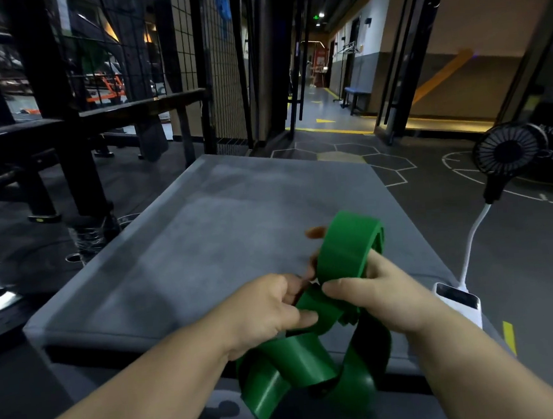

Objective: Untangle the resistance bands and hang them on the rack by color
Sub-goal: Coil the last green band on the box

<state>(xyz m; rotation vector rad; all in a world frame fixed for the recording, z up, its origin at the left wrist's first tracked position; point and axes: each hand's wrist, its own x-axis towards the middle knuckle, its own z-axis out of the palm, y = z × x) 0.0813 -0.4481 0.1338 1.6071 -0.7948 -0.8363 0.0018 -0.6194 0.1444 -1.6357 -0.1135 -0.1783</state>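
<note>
The green resistance band [318,362] is a twisty bunch of loops held up over the near edge of the gray bench [204,235]. The left hand [264,314] pinches a flat part of it between thumb and fingers [306,317]. The right hand [379,294] grips it too, with a loop sticking up above that hand. More loops hang down below both hands. A small black fan [509,152] stands to the right.
</note>
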